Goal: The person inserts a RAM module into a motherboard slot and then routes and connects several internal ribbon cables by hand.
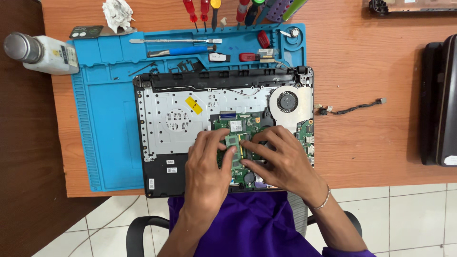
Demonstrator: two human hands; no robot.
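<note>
Two hands on opened laptop (162,143): left hand (207,164) and right hand (281,159), fingers curled, pinch memory module (233,143) over green board (247,176); seating step, apparently needing even pressure.

Both hands, left hand (208,164) and right hand (281,159), press a memory module (233,143) on the green motherboard (247,124).

The opened laptop (223,128) shows a dull stamped-metal plate inside a matt black plastic frame, with a green circuit board (238,128) (slightly glossy). It sits on a smooth blue rubbery-looking mat (104,133) over a wood-grain desk (371,138) with a satin finish. Crumpled white paper (117,14) lies up top.
</note>
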